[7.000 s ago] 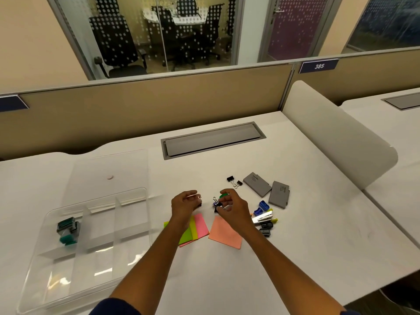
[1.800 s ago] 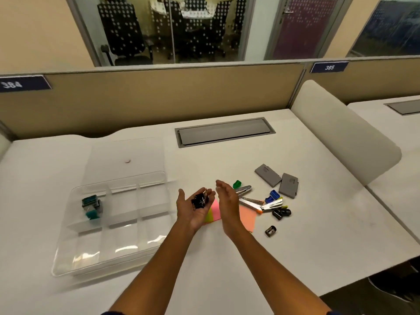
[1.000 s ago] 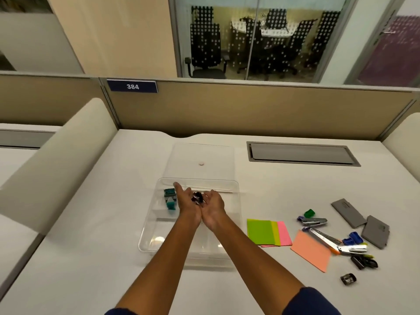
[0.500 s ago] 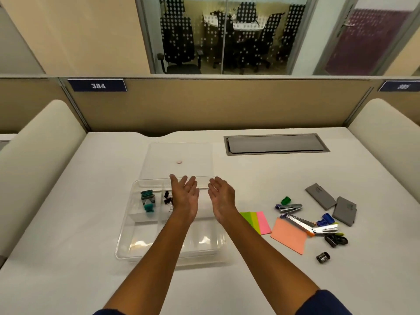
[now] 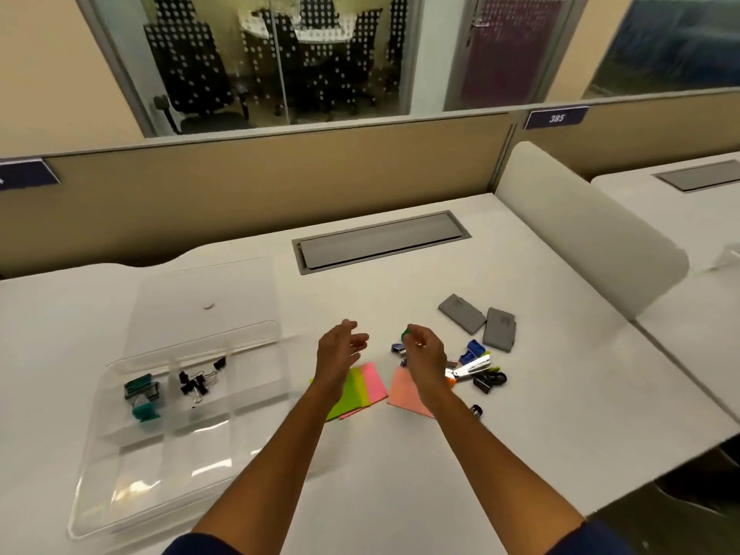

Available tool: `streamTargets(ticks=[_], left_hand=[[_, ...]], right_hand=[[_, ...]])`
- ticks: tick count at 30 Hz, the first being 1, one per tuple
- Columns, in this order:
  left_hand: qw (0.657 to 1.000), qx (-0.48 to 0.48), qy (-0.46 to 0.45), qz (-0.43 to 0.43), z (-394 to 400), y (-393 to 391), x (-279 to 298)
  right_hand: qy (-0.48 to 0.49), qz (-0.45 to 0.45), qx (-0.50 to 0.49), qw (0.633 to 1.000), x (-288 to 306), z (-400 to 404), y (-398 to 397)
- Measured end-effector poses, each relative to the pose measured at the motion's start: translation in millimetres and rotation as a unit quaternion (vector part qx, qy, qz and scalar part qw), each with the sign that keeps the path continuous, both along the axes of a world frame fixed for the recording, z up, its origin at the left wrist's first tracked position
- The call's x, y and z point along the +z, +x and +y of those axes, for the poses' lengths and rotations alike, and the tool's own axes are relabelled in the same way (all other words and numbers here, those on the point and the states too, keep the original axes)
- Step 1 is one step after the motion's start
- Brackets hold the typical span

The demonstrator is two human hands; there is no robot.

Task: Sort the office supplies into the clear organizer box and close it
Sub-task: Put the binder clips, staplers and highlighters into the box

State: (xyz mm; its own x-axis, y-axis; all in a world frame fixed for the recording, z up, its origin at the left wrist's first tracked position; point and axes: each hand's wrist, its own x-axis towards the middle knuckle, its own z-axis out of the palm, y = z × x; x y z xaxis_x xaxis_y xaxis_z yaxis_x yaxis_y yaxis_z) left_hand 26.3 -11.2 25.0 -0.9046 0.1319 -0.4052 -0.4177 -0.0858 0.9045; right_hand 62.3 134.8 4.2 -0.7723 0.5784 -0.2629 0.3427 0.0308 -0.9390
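Note:
The clear organizer box (image 5: 96, 490) lies open at the left, its lid (image 5: 208, 298) flat behind it. One compartment holds black binder clips (image 5: 196, 384); the one to its left holds green items (image 5: 142, 394). My left hand (image 5: 340, 354) hovers open and empty over the green, yellow and pink sticky notes (image 5: 362, 388). My right hand (image 5: 426, 352) is curled loosely over the supply pile, fingertips at a small green clip (image 5: 406, 335), above an orange note (image 5: 402, 396). To the right lie a silver stapler (image 5: 470, 368), blue pieces (image 5: 474, 348), black clips (image 5: 490, 382) and two grey cases (image 5: 498, 334).
A small black item (image 5: 476, 410) lies alone near my right forearm. A grey cable hatch (image 5: 380, 242) is set into the desk behind. A padded divider (image 5: 580, 234) bounds the desk on the right, a tan partition (image 5: 256, 194) the back.
The binder clips went from my cupped hands into the box. Both hands, now empty, have moved right from the box to the sticky notes and the supply pile.

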Motion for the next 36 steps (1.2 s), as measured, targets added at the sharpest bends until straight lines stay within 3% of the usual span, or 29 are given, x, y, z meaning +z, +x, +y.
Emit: streamTargets(ticks=[4,9,12,17,21,25,27,30,33,36], left_hand=[[0.97,-0.103,-0.184,0.118,29,2,-11],[0.882,-0.223,-0.327,0.258,62,-7,-26],[0.83,-0.28,-0.385,0.289,79,-16,-30],[0.753,-0.331,-0.465,0.326,99,-21,-38],[0.739,-0.326,-0.484,0.337,110,-19,-41],[0.725,-0.3,-0.517,0.34,122,-14,-44],[0.748,-0.288,-0.499,0.33,125,-13,-46],[0.846,-0.23,-0.409,0.253,128,-15,-46],[0.966,-0.133,-0.208,0.07,129,-18,-36],[0.991,-0.082,0.005,-0.105,125,-16,-25]], right_hand=[[0.185,-0.059,0.091,0.977,-11,44,16],[0.38,-0.16,0.25,0.876,-20,71,27],[0.428,-0.14,0.269,0.851,-25,79,26],[0.357,-0.097,0.26,0.892,-30,99,30],[0.172,-0.057,0.185,0.966,-23,117,33],[-0.018,-0.022,0.096,0.995,-15,134,36],[-0.087,-0.002,0.056,0.995,-11,139,37],[-0.135,0.021,0.031,0.99,-9,145,37],[-0.144,0.031,0.035,0.988,-8,148,36],[-0.114,0.045,0.05,0.991,-4,147,34]])
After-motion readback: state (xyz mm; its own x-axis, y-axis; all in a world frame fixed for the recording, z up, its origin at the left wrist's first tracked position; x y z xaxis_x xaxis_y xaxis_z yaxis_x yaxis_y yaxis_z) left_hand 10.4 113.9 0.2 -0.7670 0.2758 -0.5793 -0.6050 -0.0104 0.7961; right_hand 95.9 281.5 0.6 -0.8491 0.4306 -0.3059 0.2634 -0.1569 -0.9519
